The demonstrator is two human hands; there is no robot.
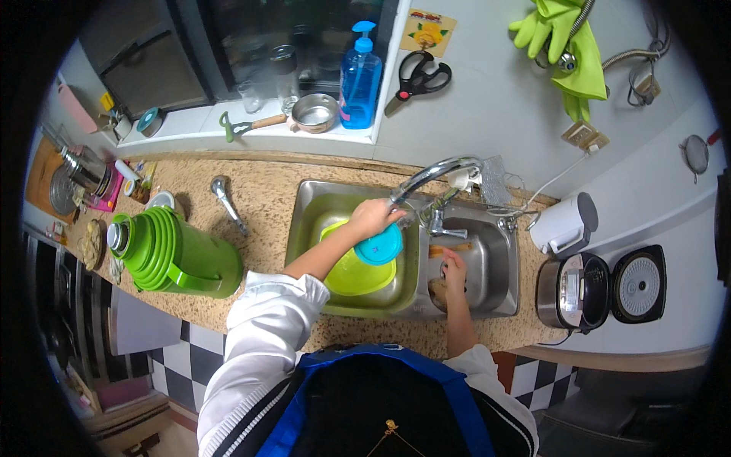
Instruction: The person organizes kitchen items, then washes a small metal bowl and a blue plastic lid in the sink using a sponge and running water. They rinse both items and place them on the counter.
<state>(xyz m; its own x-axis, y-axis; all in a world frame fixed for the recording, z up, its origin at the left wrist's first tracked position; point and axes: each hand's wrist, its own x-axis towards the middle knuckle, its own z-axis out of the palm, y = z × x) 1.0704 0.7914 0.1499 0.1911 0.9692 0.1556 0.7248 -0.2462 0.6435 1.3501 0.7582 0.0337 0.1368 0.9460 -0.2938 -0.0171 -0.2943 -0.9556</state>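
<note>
My left hand (374, 218) is closed around the outlet end of the curved chrome faucet (440, 169), above the left basin of a steel double sink (302, 197). Just under that hand is a round turquoise plastic lid (378, 247). It overlaps a larger yellow-green plastic piece (360, 277), a lid or shallow container, in greenish water. My right hand (454, 267) reaches down into the right basin, fingers pointing away from me. Beyond its fingertips lies a flat wooden piece (457, 248); a round brown item (438, 292) sits beside the wrist. Whether those fingers grip anything is hidden.
Left of the sink stand a large green thermos (188, 254) and a chrome spray head (228, 203). At right are a white electric kettle (562, 223) and an open rice cooker (574, 291). The windowsill holds a blue pump bottle (361, 85) and a small pan (314, 112).
</note>
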